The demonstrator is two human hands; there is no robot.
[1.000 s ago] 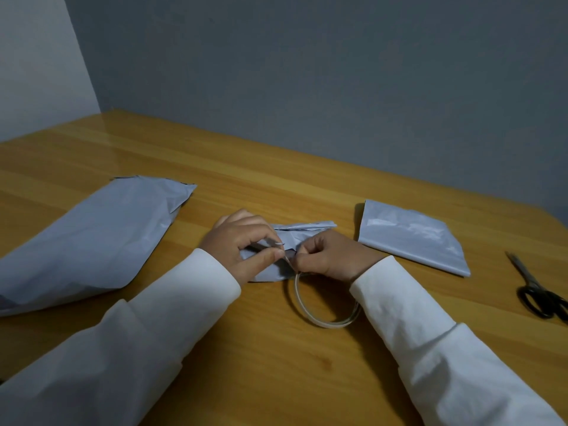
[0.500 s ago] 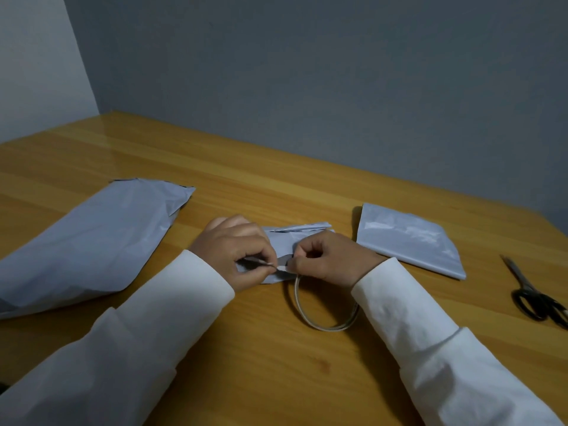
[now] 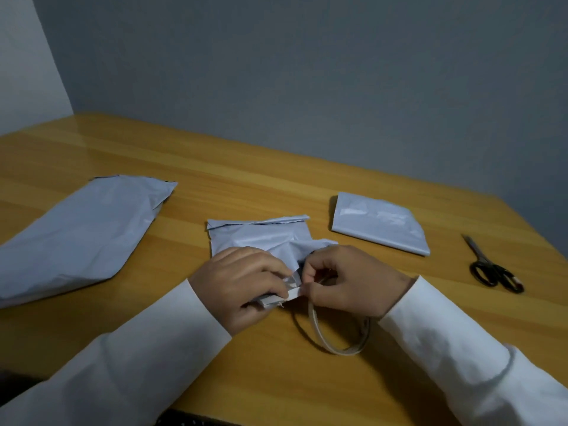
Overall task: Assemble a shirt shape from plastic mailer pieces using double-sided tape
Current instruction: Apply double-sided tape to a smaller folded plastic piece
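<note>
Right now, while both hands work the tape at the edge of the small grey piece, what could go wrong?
1. The small mailer piece is already crumpled under the left hand; tape pressed onto wrinkles may bond crooked.
2. The loose tape strip loops on the table below the right hand; it could possibly stick to itself or to the wood.
3. The scissors lie apart at the right, so cutting the tape means one hand must let go.

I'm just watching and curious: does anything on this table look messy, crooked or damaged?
Only the middle mailer piece stands out: it is crumpled and bunched up where the left hand and right hand pinch its near edge. The other pieces lie flat.
</note>
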